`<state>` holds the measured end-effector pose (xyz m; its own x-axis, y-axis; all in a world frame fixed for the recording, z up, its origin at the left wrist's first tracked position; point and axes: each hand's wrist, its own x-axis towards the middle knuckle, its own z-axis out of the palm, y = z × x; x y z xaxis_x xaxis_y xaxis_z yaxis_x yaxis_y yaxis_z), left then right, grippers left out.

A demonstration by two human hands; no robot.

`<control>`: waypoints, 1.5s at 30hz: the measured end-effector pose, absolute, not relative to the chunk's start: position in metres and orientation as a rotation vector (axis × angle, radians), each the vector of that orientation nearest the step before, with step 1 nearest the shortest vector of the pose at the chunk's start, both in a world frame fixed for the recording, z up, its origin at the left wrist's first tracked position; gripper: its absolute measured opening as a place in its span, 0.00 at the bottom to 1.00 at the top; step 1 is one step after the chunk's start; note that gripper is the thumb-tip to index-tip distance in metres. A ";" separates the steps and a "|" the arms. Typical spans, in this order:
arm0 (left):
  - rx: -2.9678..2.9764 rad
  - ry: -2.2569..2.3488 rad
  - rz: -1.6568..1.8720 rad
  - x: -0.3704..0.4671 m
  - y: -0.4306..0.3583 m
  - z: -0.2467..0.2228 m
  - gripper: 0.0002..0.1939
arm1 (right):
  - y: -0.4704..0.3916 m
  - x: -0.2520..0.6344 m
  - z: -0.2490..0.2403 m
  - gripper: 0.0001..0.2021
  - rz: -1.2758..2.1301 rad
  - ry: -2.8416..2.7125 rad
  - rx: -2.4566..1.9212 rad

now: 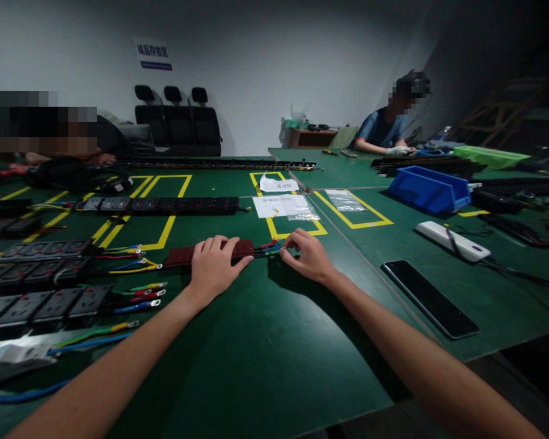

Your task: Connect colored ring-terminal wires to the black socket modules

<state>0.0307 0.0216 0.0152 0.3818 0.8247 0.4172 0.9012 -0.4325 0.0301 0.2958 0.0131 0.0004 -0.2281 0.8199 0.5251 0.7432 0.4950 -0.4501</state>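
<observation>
Two fingertips of your R hand [311, 259], thumb + index, look to be pinching the tips of the thin colored wires [268, 249] at the R end of the red strip [180, 256]; which wire, can't tell. Your L hand [214, 265] lies over the strip, fingers bent & close together, thumb apart twd the near edge, steadying it flat on the green table [256, 378].

Keep L pressure even, near the wire end, so the strip doesn't twist; pinch lightly w/ R & ease wires out straight, no sharp tug at the exit. Separate them one at a time, R wrist low so you can see the tips.

Rel. to the strip: paper sheets [266, 207] just beyond its R end; long black socket row [165, 205] beyond & L; black socket blocks [46, 305] L & nearer; phone [430, 299] well R, blue bin [430, 190] farther off R.
</observation>
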 end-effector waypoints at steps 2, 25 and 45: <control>-2.444 -1.545 -0.555 0.030 0.022 0.014 0.32 | 0.012 0.295 0.001 0.05 0.140 -2.009 -1.266; -2.448 -1.530 -0.562 0.030 0.023 0.014 0.33 | 0.023 0.304 -0.001 0.12 0.223 -2.069 -1.658; -2.475 -1.545 -0.572 0.030 0.022 0.016 0.33 | 0.019 0.300 -0.001 0.07 0.139 -2.074 -1.798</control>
